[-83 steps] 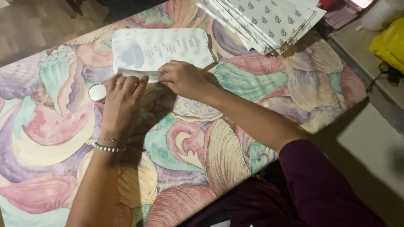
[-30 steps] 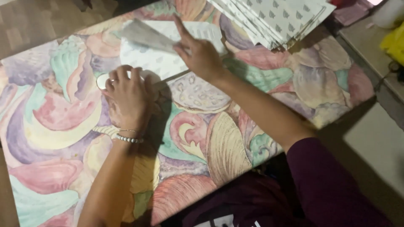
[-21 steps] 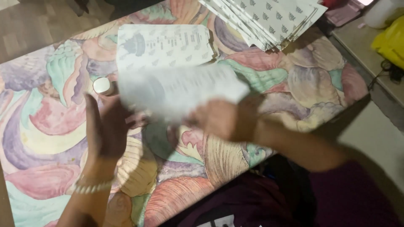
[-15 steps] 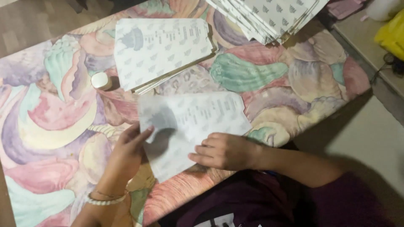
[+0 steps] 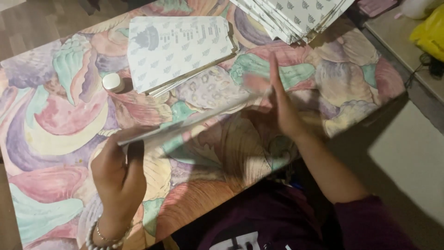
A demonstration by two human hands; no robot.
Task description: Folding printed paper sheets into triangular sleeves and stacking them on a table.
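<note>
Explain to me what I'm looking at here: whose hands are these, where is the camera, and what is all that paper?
There is no machine here, only a person working with bare hands. The one picture comes from a camera worn on that person's head, looking down, so you see their own arms reaching out from below.

The surface is a table covered in a pastel cloth with a shell pattern. On it lies a flat stack of white printed paper bags, with a small white round cap or lid beside it. A second, fanned pile of bags with little tree shapes sits at the top edge.

The left hand, a beaded bracelet at its wrist, grips one end of a single paper bag lifted off the table. The right hand is at its other end, blurred from moving.
</note>
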